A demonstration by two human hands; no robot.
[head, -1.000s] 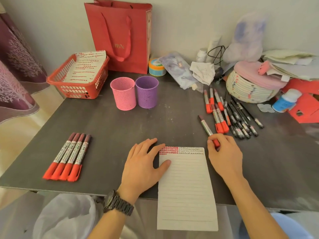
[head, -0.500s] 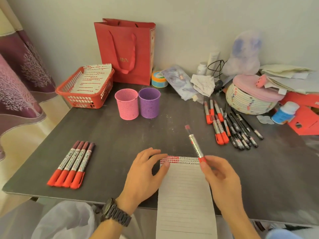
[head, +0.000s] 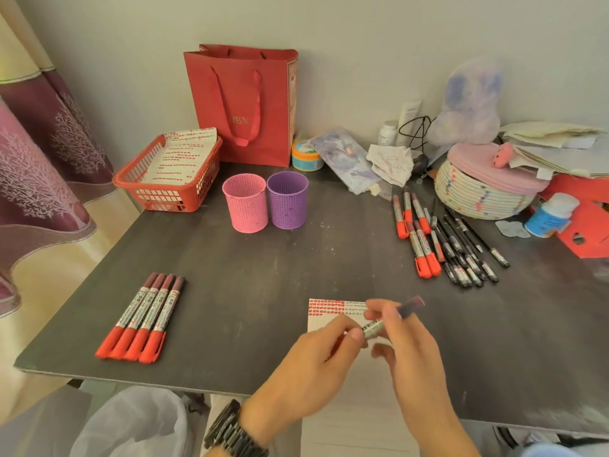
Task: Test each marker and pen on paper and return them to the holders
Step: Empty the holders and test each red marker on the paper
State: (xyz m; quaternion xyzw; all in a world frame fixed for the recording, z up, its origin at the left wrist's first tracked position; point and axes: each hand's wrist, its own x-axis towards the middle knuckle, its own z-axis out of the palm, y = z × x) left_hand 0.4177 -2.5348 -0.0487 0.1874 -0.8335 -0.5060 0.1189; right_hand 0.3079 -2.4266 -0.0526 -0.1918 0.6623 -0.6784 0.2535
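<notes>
Above the paper [head: 324, 308], both grips are clamping one marker [head: 374, 328]: left hand [head: 306, 367] at its lower end, right hand [head: 412, 351] on the barrel. Uncapping seems to be starting, needing a straight pull apart.

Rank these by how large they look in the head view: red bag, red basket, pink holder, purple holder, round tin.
1. red bag
2. red basket
3. pink holder and purple holder: alike, so not ranked apart
4. round tin, though it sits farther back, which shrinks it
</notes>
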